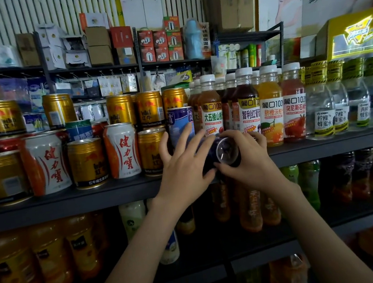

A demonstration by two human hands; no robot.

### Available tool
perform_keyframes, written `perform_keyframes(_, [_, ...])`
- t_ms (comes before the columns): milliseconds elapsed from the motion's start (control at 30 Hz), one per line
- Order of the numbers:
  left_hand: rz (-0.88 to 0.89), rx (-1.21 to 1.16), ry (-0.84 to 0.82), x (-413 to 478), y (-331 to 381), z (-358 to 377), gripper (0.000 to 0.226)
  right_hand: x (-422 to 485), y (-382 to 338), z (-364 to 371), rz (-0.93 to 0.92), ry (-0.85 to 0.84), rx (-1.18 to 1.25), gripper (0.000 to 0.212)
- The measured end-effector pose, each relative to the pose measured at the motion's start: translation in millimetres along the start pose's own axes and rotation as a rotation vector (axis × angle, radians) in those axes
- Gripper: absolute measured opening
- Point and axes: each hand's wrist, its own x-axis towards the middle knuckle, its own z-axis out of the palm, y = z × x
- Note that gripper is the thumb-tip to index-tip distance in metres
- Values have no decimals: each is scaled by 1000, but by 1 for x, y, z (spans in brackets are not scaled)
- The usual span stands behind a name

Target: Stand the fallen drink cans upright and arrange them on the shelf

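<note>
Lies on its side: dark blue metal drink can [225, 151], round end facing out, just front-right of the upright blue-and-white can [180, 125], at the dark grey shelf [322, 148] edge. Clasped both sides: left hand [184, 167] fingers [200, 139] spread, right hand [250, 159] fingers [249, 134] curled over. Tip base-down slowly, clear of plastic juice bottles [270, 107] right of that upright can.

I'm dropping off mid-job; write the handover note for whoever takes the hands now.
Left hand and right hand both grip one dark blue can, lying on its side, end toward the camera, at the shelf front edge.
Done: gold cans and white cans stand upright.
Left: stand this can up, probably beside the upright blue can, left of the juice bottles.
</note>
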Motion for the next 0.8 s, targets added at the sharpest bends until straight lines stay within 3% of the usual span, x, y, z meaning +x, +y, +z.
perform_keyframes(133, [-3,-18,31,8,13,2,69,-1,3,-6,34,-13,120,59])
perform_keyframes(300, [-37,-33,92,21,20,4,63,-3,8,-23,105,-112,254,77])
perform_keyframes(400, [-110,-129,138,30,18,2,59,-5,20,-29,140,-100,152,86])
perform_keyframes(600, [-282,-367,95,42,30,-17,69,-13,32,-25,263,-172,156,67])
perform_keyframes(800, [-432,-477,38,59,28,-11,75,-11,32,-21,367,61,338,61])
